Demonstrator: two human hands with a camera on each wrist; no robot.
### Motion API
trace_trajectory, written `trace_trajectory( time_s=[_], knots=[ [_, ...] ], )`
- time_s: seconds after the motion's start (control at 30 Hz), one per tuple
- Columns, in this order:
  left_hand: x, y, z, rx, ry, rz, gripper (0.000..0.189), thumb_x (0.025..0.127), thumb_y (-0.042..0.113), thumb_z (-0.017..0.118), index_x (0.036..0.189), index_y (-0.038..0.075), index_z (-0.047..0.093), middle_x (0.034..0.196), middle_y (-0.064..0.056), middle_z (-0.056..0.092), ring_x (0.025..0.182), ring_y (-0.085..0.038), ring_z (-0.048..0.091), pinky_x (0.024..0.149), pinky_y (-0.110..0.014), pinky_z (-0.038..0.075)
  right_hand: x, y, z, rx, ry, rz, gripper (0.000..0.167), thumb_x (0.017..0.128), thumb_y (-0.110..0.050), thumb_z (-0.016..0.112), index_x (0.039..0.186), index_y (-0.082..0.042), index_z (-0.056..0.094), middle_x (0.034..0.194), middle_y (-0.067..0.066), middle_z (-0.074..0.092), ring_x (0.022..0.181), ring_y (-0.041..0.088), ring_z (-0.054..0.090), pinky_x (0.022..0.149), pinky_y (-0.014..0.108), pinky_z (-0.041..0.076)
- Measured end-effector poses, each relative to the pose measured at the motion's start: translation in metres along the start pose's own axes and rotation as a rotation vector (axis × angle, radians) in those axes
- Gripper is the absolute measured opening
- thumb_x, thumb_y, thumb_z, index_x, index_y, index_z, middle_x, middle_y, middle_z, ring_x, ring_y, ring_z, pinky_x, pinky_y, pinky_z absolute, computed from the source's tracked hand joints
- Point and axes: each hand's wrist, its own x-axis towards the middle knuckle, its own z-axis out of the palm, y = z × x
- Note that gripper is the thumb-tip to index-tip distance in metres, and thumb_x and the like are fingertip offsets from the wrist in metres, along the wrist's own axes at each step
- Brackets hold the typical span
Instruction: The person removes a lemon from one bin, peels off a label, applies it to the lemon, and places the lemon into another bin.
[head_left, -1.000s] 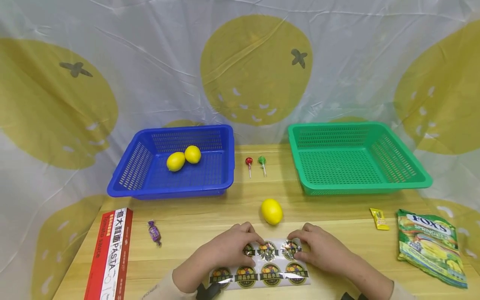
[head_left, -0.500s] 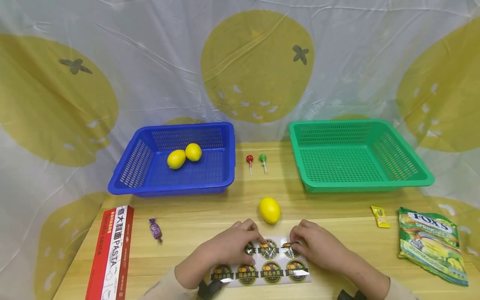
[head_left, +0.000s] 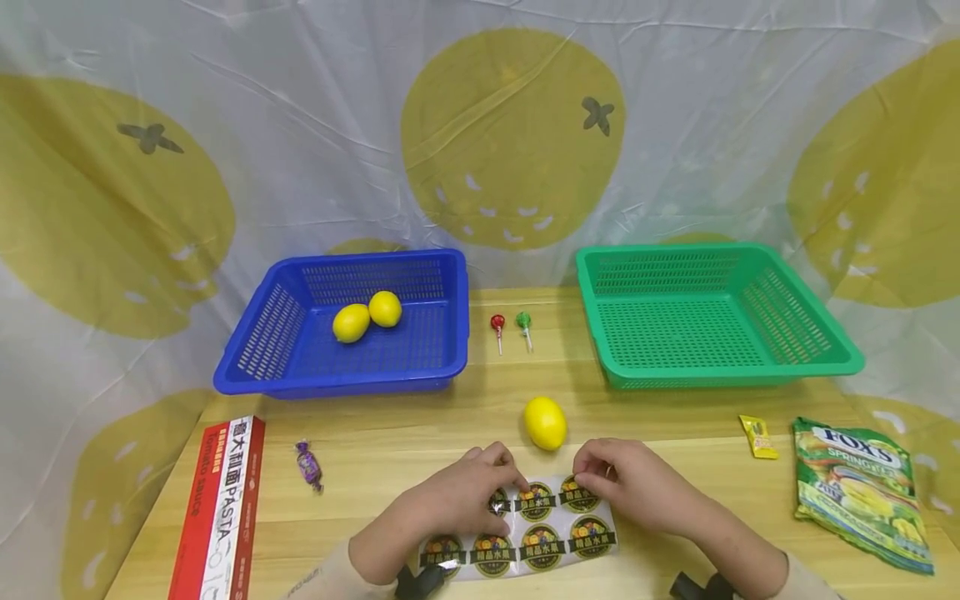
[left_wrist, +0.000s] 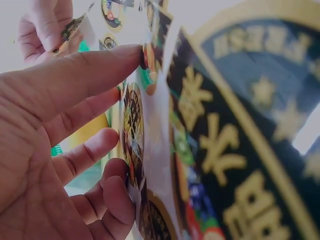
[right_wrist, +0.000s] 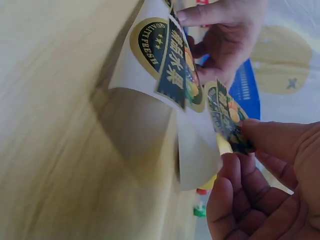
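A white sheet of round black-and-gold fruit stickers [head_left: 542, 546] lies on the table in front of the person. The left hand [head_left: 457, 496] presses on its left part with thumb and fingertips, fingers spread and relaxed, hiding some stickers. At the sheet's upper right corner, the right hand [head_left: 637, 483] pinches one sticker [right_wrist: 225, 117] between thumb and index finger. In the right wrist view that sticker stands partly raised from the backing, and the sheet's near edge curls up off the table. A yellow lemon [head_left: 545, 423] rests just beyond the sheet, between the hands.
Behind stand a blue basket [head_left: 345, 385] holding two lemons and a green basket [head_left: 720, 372]. Two lollipops [head_left: 498, 323] lie between them. A pasta box [head_left: 217, 508] and purple candy [head_left: 308, 467] are left; a yellow candy packet [head_left: 759, 437] and green Fox's bag [head_left: 862, 492] are right.
The right hand's fingers have shifted on the corner sticker and now pinch its edge, partly lifting it from the sheet. The left hand has stayed in place on the sheet.
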Motion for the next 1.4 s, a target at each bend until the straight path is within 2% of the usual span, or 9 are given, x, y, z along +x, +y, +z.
trace_trajectory(
  time_s=[0.2,0.33,0.5,0.67,0.77,0.87,1.03,1.2,1.4],
  knots=[
    [0.001,-0.001,0.000,0.013,-0.005,0.003,0.050,0.078,0.032,0.088,0.124,0.036,0.070,0.118,0.017,0.050,0.100,-0.004,0.045,0.086,-0.020,0.048,0.004,-0.003,-0.003,0.050,0.034,0.007,0.005,0.097,-0.025,0.070,0.094,-0.023,0.068,0.083,-0.014,0.065,0.077,0.000,0.058,0.070,0.021,0.054],
    [0.003,0.000,-0.005,-0.034,0.022,0.043,0.042,0.085,0.040,0.082,0.124,0.033,0.069,0.118,0.016,0.057,0.102,-0.003,0.051,0.089,-0.022,0.050,0.006,-0.006,-0.003,0.085,0.025,0.023,0.006,0.098,-0.029,0.068,0.096,-0.023,0.069,0.085,-0.014,0.066,0.078,0.001,0.060,0.073,0.022,0.054],
    [0.009,0.005,-0.011,-0.298,0.189,0.162,0.025,0.095,0.043,0.071,0.113,0.025,0.070,0.112,0.005,0.066,0.103,-0.013,0.060,0.091,-0.027,0.054,0.010,-0.013,-0.002,0.114,0.057,0.002,0.007,0.099,-0.032,0.068,0.098,-0.025,0.069,0.089,-0.014,0.067,0.081,0.003,0.061,0.075,0.024,0.055],
    [0.014,0.013,-0.012,-0.362,0.369,0.222,0.006,0.097,0.029,0.070,0.095,0.024,0.069,0.101,0.007,0.064,0.097,-0.015,0.058,0.086,-0.028,0.052,0.014,-0.021,-0.003,0.139,0.123,-0.030,0.009,0.098,-0.030,0.069,0.103,-0.022,0.070,0.090,-0.012,0.067,0.082,0.005,0.061,0.074,0.024,0.055],
    [0.016,0.014,-0.012,-0.423,0.431,0.204,0.007,0.097,0.025,0.071,0.091,0.023,0.067,0.100,0.008,0.063,0.094,-0.017,0.058,0.078,-0.024,0.050,0.017,-0.023,-0.003,0.150,0.179,-0.013,0.015,0.095,-0.028,0.073,0.106,-0.018,0.070,0.089,-0.010,0.068,0.081,0.004,0.061,0.073,0.024,0.055],
    [0.018,0.013,-0.012,-0.512,0.463,0.182,0.009,0.097,0.023,0.071,0.089,0.021,0.066,0.099,0.006,0.063,0.092,-0.021,0.056,0.069,-0.022,0.045,0.021,-0.022,-0.002,0.145,0.230,0.030,0.015,0.093,-0.029,0.076,0.101,-0.017,0.070,0.088,-0.009,0.068,0.081,0.005,0.061,0.073,0.023,0.056],
    [0.025,0.010,-0.014,-0.601,0.491,0.146,0.011,0.098,0.024,0.069,0.088,0.019,0.066,0.096,0.004,0.063,0.089,-0.013,0.055,0.070,-0.023,0.044,0.033,-0.020,-0.003,0.150,0.280,0.131,0.019,0.093,-0.036,0.075,0.089,-0.019,0.068,0.089,-0.004,0.069,0.080,0.010,0.063,0.072,0.024,0.056],
    [0.035,0.009,-0.012,-0.716,0.500,0.013,0.016,0.101,0.029,0.064,0.095,0.014,0.067,0.096,-0.001,0.067,0.089,-0.011,0.058,0.078,-0.024,0.048,0.048,-0.017,-0.002,0.164,0.308,0.203,0.017,0.097,-0.035,0.070,0.092,-0.018,0.069,0.096,-0.001,0.072,0.092,0.015,0.065,0.080,0.031,0.055],
    [0.048,0.007,-0.010,-0.808,0.507,-0.154,0.024,0.099,0.032,0.064,0.092,0.009,0.066,0.100,-0.005,0.066,0.090,-0.016,0.058,0.077,-0.031,0.048,0.063,-0.013,0.000,0.142,0.315,0.261,0.020,0.100,-0.033,0.065,0.092,-0.016,0.069,0.109,0.004,0.073,0.109,0.023,0.065,0.093,0.044,0.054]
  ],
)
